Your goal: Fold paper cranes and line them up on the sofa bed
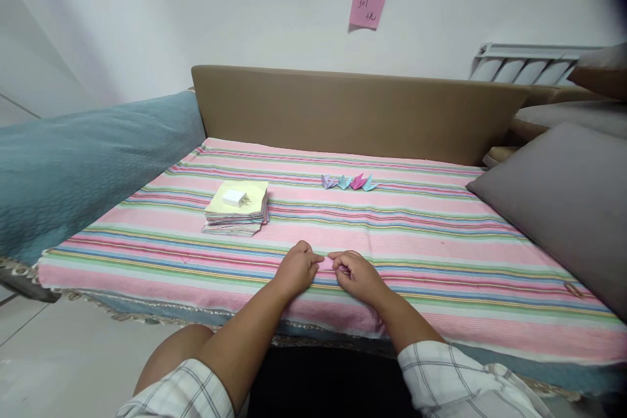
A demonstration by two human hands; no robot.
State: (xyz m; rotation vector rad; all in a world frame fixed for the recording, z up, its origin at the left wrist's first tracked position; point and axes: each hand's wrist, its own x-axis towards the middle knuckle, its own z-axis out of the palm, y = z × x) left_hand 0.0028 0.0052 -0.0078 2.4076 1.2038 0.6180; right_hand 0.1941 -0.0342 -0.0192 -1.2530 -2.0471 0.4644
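Between my two hands, low over the striped cloth, is a small piece of folded pink paper [326,264]. My left hand [298,269] pinches its left end with thumb and fingers. At the right end, the fingers of my right hand [359,277] close on the paper and cover part of it. Farther back, several folded paper cranes stand in a row: a lilac one [328,181], a magenta one [358,181] and light blue ones [369,184]. To the left lies a stack of paper sheets [235,223], with a yellow sheet on top.
A white plug adapter [234,197] rests on the paper stack. Pink striped cloth [313,209] covers the seat. A brown backrest [343,111] runs behind it, a blue covered armrest [98,163] is at left and grey cushions [563,196] at right. A pink note [369,3] hangs on the wall.
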